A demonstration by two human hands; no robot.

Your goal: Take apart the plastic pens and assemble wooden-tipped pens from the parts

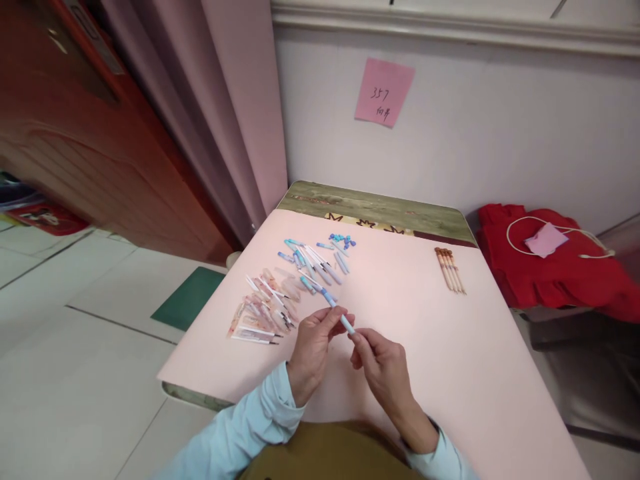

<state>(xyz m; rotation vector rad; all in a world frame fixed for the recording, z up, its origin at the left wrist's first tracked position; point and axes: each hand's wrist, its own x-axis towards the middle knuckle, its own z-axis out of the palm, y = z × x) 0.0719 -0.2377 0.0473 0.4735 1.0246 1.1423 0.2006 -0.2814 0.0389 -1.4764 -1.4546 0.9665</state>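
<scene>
A light-blue pen with a darker blue section at its far end is held at a slant above the table. My left hand pinches it around the middle, fingers closed. At the near end, the thumb and fingers of my right hand are closed on the same pen. Beyond my hands lie loose pen parts: white and lilac barrels, short blue and teal pieces, and a cluster of small blue caps. Left of them is a pile of thin white refills and clear-orange wrappers or sleeves, hard to tell apart.
Several brown-topped pens lie side by side on the right of the pink-covered table. A red cloth with a cord covers a seat to the right. A wooden door and curtain stand at left.
</scene>
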